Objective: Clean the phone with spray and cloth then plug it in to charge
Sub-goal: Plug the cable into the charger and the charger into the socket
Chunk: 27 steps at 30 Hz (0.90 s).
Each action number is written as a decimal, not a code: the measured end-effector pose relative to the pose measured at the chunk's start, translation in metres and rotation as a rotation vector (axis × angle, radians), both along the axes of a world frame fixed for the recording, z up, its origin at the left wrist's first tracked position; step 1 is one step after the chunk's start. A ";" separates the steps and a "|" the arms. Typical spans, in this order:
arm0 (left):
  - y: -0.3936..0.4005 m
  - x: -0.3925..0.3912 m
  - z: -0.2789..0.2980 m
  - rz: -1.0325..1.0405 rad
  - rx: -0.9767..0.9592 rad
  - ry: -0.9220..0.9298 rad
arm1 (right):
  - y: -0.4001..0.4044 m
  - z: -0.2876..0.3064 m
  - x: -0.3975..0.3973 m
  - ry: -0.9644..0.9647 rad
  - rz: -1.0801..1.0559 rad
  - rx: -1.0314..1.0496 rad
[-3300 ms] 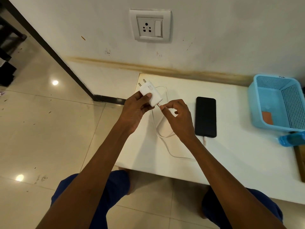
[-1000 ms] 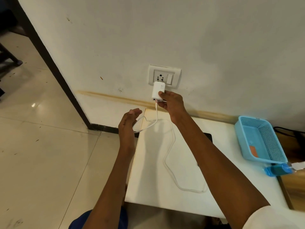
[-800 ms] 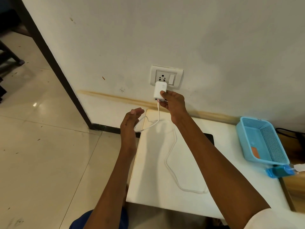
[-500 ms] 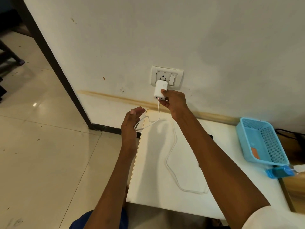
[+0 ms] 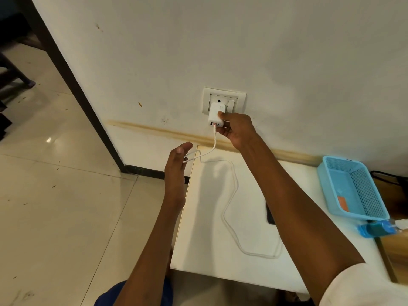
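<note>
Right hand pinching white charger against wall socket, frame centre; charger long axis running vertical, cable trailing down to phone lying on bench, mostly hidden under right forearm. Left hand hovering lower left, grip relaxed, wide, cable loop touching fingers. Switch sitting just right of charger, right hand nearer.

Right hand gripped charger against wall socket. Cable dropped below grip onto table; left hand lower left; phone under forearm; basket far right.
</note>
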<state>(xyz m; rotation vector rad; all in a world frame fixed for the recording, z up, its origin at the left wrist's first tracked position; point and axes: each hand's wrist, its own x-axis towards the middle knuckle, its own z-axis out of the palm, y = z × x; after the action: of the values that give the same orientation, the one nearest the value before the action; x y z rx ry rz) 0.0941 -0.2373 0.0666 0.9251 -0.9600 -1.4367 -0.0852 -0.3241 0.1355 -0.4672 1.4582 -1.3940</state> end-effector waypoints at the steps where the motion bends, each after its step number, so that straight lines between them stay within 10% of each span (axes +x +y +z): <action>1: 0.000 0.000 -0.001 0.006 0.003 -0.011 | 0.000 0.000 0.000 -0.005 0.005 -0.005; 14: -0.007 -0.007 -0.011 0.068 0.097 -0.004 | 0.008 -0.015 -0.010 -0.053 0.065 -0.083; 20: -0.009 -0.003 -0.020 0.114 0.525 -0.036 | 0.010 -0.020 -0.022 0.258 0.002 0.011; 27: -0.002 -0.009 -0.027 -0.183 0.417 -0.315 | 0.003 -0.026 -0.024 0.526 -0.017 0.099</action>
<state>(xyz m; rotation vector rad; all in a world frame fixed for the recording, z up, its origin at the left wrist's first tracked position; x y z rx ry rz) 0.0856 -0.2397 0.0394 1.4327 -1.0110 -1.7172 -0.1095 -0.3211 0.1095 -0.8005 1.9446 -1.2563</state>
